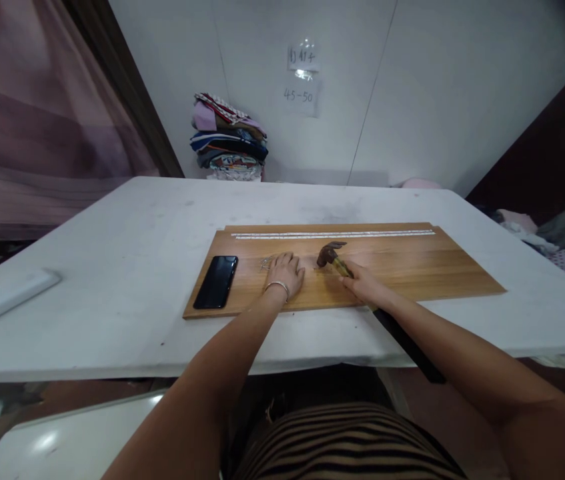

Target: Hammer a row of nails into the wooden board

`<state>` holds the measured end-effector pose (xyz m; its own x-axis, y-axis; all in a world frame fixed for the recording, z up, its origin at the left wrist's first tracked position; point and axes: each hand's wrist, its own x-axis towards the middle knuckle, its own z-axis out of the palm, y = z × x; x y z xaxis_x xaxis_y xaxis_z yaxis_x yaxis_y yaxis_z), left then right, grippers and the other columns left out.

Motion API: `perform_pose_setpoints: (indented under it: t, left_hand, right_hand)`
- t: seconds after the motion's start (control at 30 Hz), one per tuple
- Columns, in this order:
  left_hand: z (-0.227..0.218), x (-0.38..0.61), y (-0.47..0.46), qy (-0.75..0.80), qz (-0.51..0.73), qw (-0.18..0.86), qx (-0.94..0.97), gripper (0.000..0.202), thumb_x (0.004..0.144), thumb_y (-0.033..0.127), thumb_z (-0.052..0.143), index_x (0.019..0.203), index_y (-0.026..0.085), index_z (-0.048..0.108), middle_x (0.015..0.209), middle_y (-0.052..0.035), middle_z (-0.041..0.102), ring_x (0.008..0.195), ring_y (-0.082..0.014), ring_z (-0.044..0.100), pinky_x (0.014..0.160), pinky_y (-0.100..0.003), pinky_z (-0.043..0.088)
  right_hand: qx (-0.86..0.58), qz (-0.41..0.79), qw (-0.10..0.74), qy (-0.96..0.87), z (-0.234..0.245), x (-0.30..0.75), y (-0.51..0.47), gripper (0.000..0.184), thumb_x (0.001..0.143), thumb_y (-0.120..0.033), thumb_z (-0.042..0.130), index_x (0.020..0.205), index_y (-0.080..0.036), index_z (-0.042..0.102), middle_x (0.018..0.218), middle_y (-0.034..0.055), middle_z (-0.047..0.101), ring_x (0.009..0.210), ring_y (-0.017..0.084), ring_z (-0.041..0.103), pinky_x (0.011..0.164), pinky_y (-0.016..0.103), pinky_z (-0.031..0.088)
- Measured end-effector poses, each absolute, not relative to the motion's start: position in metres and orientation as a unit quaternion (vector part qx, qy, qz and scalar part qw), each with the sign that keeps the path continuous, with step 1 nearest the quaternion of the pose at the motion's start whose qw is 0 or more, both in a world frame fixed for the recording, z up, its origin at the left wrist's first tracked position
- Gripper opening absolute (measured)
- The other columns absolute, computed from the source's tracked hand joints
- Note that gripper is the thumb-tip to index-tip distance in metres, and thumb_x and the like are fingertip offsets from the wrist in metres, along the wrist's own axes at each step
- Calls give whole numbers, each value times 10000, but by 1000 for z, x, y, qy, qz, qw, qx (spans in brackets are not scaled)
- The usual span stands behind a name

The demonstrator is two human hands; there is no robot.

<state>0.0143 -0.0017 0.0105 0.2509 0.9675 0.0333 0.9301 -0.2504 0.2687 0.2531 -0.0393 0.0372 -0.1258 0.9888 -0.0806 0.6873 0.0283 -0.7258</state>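
My right hand [363, 283] is wrapped round the yellow-and-black handle of a claw hammer [329, 255], close below its head. The rusty head is low over a wooden board [442, 267], its claw pointing to the right; whether it touches the wood I cannot tell. Flat on the board lies my left hand [286, 270], fingers stretched forward, with a bracelet at the wrist. Just left of those fingers is a small cluster of thin metal pieces that look like nails [265, 265]. Between hand and hammer head, a tiny dark mark is too small to make out.
A black phone [216, 283] lies at the board's left end. Two long white strips [332, 235] run along its far edge. The board sits on a white table [127, 267], with a white object [9, 297] at far left and folded clothes [229, 137] behind.
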Motion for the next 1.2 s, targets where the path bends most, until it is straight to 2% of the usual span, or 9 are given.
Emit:
perform_pose_setpoints:
  t: [0.17,0.4,0.73,0.97,1.2]
  left_hand:
    - [11,15,-1,602,100,99,786,386,1070,328,466,1341,206,711,1605,-144,610,1533,-312,489,1329,-489,310]
    - [11,14,-1,602,95,100,787,386,1077,332,468,1340,193,713,1631,-147,592,1547,-308,483,1324,-475,323]
    - [9,15,-1,605,90,94,785,407,1077,330,476,1381,184,704,1635,-150,587,1555,-303,472,1329,-460,312]
    - [3,14,2,600,103,86,789,404,1068,320,474,1354,174,719,1573,-161,640,1502,-298,524,1321,-470,330]
    - [8,14,0,602,91,91,788,421,1071,324,469,1388,172,701,1638,-156,591,1543,-301,492,1321,-469,338]
  right_hand:
    - [-614,318,225,-686,34,255,-39,161,858,-298,671,991,-221,722,948,50,784,905,251,685,842,360,540]
    - [-620,326,231,-675,39,253,-39,270,861,-264,655,1113,-206,732,1056,86,796,956,267,700,879,379,548]
    - [-617,335,227,-675,38,252,-38,258,865,-260,668,1108,-211,741,1073,80,802,1001,277,710,927,398,551]
    - [-607,327,233,-686,39,254,-37,298,864,-259,671,1150,-211,741,1121,91,808,1028,280,709,921,391,548]
    - [-623,327,217,-677,39,249,-39,248,868,-264,659,1096,-209,738,1031,81,798,969,276,705,902,396,553]
